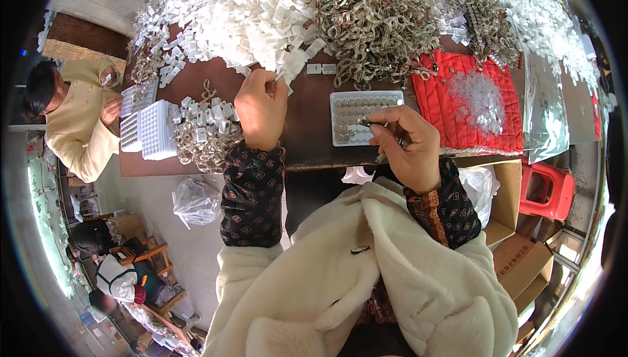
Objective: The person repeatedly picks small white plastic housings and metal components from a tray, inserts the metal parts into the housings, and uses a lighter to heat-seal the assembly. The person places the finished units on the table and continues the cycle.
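My left hand (261, 111) reaches to the near edge of a heap of small white plastic pieces (261, 13). Its thumb and fingers are pinched together on one of these pieces. Over the right side of a shallow white tray (348, 141), my right hand (411, 147) is closed in a pinch. Something small and dark shows at its fingertips, too small to name. Rows of small round metallic parts (347, 111) sit in the tray. Two white pieces (321, 69) lie side by side on the brown table between the heap and the tray.
Tangled metallic loops (373, 26) are piled behind the tray. Clear small pieces (477, 98) rest on a red quilted cloth (432, 85). Finished-looking looped white pieces (206, 131) and stacked white trays (159, 131) stand left. A co-worker (82, 111) sits at the left; a red stool (548, 191) stands right.
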`<state>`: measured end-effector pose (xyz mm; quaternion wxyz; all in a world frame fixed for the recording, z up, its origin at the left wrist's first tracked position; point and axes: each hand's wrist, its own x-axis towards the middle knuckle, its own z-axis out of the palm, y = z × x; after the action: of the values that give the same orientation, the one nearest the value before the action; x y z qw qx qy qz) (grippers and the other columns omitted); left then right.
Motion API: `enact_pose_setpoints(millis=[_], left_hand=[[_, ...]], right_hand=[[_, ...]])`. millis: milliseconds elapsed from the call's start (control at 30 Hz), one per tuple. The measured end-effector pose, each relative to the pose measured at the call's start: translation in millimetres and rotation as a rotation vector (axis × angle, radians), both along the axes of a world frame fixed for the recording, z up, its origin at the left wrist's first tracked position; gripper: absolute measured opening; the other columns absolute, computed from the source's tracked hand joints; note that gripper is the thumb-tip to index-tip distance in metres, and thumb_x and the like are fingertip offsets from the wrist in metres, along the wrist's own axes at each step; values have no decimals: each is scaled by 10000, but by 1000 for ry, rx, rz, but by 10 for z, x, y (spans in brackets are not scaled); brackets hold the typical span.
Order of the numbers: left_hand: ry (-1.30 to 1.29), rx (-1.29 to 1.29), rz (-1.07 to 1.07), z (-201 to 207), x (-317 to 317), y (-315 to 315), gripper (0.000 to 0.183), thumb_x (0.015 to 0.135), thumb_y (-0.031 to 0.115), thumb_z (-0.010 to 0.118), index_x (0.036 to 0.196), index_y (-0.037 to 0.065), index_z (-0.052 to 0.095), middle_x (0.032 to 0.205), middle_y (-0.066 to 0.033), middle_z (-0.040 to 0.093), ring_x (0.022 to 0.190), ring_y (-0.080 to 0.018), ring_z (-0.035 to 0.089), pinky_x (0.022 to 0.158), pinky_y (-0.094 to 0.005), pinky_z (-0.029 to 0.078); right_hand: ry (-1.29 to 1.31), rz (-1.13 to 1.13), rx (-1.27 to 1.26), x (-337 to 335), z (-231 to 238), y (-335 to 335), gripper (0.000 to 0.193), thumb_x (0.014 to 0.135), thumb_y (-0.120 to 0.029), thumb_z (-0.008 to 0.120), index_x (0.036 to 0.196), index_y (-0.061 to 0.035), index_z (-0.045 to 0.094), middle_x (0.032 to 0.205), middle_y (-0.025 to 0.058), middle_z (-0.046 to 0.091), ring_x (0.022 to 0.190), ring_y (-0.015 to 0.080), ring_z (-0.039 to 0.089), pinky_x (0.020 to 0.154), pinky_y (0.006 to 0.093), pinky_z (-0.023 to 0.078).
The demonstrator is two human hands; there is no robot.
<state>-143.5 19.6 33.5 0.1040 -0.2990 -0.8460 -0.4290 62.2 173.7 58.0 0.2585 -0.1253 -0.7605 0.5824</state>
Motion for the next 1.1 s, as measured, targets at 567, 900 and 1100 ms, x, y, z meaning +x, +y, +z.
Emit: enact_pose_setpoints(millis=[567, 900, 1100], left_hand=[[-982, 870, -514, 367, 910, -102, 152, 946, -12, 631, 1091, -31, 587, 1035, -130, 691, 977, -203, 685, 872, -343, 583], [-792, 966, -484, 215, 1078, -153, 202, 889, -88, 663, 1058, -7, 588, 1100, -194, 693, 988, -236, 695, 862, -372, 598], [-572, 915, -486, 176, 1102, -147, 235, 859, -136, 670, 1025, -1, 574, 1078, -186, 694, 1013, -254, 688, 877, -374, 590]], right_hand=[[132, 183, -348, -312, 222, -213, 144, 971, -1, 612, 1113, -1, 639, 924, 57, 710, 721, 32, 603, 598, 183, 478], [214, 44, 170, -156, 387, -252, 160, 859, 41, 696, 1006, -20, 705, 903, 78, 719, 710, 104, 631, 621, 242, 504], [141, 54, 116, -129, 341, -287, 142, 829, 47, 714, 949, -28, 726, 909, 86, 720, 726, 129, 636, 633, 254, 510]])
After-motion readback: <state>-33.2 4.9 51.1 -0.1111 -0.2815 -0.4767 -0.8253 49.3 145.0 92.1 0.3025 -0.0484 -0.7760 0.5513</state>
